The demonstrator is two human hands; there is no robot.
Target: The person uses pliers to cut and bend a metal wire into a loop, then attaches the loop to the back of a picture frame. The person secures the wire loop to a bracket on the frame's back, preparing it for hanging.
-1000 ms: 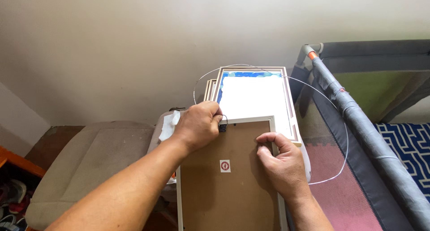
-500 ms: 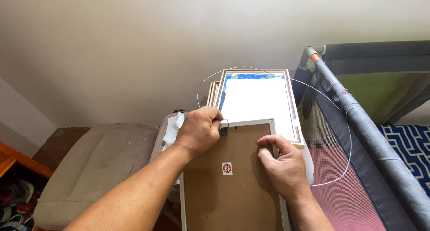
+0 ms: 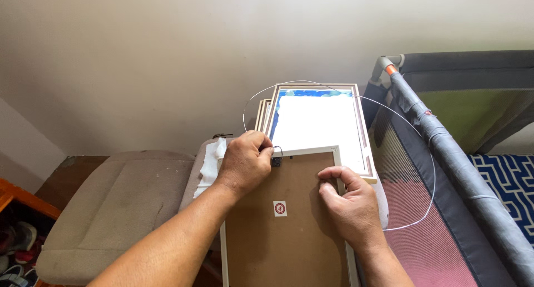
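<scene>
The picture frame (image 3: 278, 226) lies face down at near centre, its brown backing board up and its white border visible along the far and left edges; a small round red-and-white sticker (image 3: 280, 208) sits on the board between the two hands.

The left hand (image 3: 245, 162) rests on the frame's far-left corner, fingers curled and pinched on the thin wire (image 3: 428, 170) at a small dark hanging clip (image 3: 276, 161) set at the far edge of the backing; the wire runs from this point in a wide loop — up past the far frames, out to the right and back toward the near right.

The right hand (image 3: 347, 206) lies on the right side of the backing, fingers bent and pressed against the board near the right border; whether it pinches anything cannot be told.

Beyond the frame, touching its far edge, a stack of framed pictures (image 3: 317, 125) lies face up; the top one shows a white sheet with a blue band at the far edge.

A white cloth (image 3: 210, 165) lies just left of the left hand, on a beige cushion (image 3: 111, 203); at right stands a mesh-sided playpen (image 3: 445, 170) with a grey padded rail.
</scene>
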